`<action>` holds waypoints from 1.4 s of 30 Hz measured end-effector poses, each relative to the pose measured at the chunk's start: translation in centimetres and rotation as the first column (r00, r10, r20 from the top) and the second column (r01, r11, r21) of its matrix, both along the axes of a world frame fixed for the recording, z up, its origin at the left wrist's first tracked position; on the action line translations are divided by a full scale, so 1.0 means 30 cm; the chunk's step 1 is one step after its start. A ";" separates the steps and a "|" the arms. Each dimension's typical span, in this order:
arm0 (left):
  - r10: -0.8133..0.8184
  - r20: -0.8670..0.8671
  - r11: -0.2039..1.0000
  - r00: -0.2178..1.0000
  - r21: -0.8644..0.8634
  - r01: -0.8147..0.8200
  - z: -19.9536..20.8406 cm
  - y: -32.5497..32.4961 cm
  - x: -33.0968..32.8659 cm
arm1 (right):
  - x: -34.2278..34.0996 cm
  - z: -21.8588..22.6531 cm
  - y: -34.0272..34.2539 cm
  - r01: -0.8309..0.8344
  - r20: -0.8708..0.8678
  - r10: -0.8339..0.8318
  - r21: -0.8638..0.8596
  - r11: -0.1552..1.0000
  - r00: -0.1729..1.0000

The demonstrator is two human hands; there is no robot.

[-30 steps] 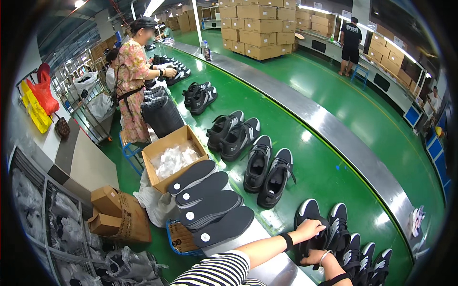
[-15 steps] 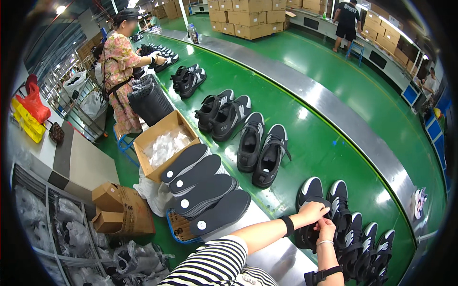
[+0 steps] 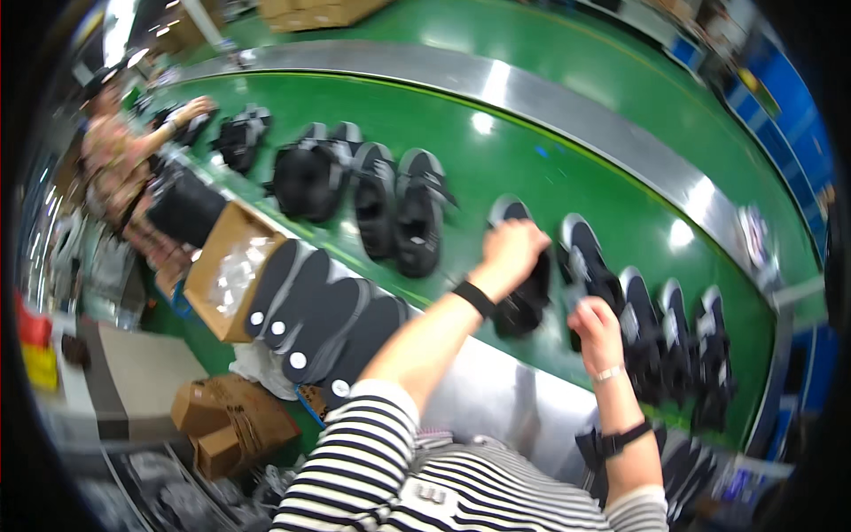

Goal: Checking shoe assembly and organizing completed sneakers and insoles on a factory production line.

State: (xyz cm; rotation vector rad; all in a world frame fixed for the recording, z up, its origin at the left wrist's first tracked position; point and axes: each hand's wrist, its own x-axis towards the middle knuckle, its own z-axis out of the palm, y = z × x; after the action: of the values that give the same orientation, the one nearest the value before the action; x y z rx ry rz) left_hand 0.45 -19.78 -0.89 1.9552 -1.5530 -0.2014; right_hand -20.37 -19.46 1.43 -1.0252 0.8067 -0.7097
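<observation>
My left hand (image 3: 514,257) is closed over a black shoe (image 3: 523,310) with a light toe edge; the fingers are partly hidden and smeared. To its right, my right hand (image 3: 596,332) has its fingers curled at the near end of a second black shoe (image 3: 585,253). A pale, blurred bit shows by those fingertips, too unclear to name. Both shoes stand on the green work surface (image 3: 496,160), toes pointing away from me. Further right, several similar shoes (image 3: 674,328) stand in a row.
Black insoles (image 3: 324,319) with white dots lie in stacks at left, beside an open carton (image 3: 208,284) of crumpled white pieces. Pairs of shoes (image 3: 417,213) line the surface toward a co-worker (image 3: 124,151) in a flowered top. A metal strip (image 3: 479,372) runs along the near edge.
My hands, together over one shoe before, are now apart, the right one at the neighbouring shoe. The whole view has turned, so the shoes and carton appear further left and higher.
</observation>
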 end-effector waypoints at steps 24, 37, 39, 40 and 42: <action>0.618 0.654 0.734 0.437 -0.281 -0.618 0.199 0.883 0.964 | -0.849 -0.036 0.362 0.056 -0.687 -0.575 -0.620 0.783 0.443; -0.034 -0.008 0.944 0.999 0.329 0.035 -0.064 -0.080 -0.499 | -1.129 -0.112 0.496 0.003 -0.939 -0.292 -0.297 0.955 -0.181; -0.007 -0.013 0.956 1.000 0.293 0.011 -0.098 -0.098 -0.517 | -1.093 -0.078 0.501 -0.243 -0.811 -0.391 -0.313 0.918 -0.435; -0.069 -0.025 0.969 0.997 0.235 0.073 -0.104 -0.106 -0.516 | -1.073 -0.054 0.470 -0.265 -0.806 -0.480 -0.407 0.874 -0.346; -0.088 -0.064 0.988 0.994 0.123 0.095 -0.087 -0.107 -0.511 | -1.002 0.028 0.412 -0.136 -0.844 -0.528 -0.536 0.833 0.090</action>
State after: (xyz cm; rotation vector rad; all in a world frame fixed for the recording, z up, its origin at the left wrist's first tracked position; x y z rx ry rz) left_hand -14.88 -22.98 -3.51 1.9564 -1.6286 -0.4000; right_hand -50.44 -7.11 2.26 -1.9754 2.1373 -0.3327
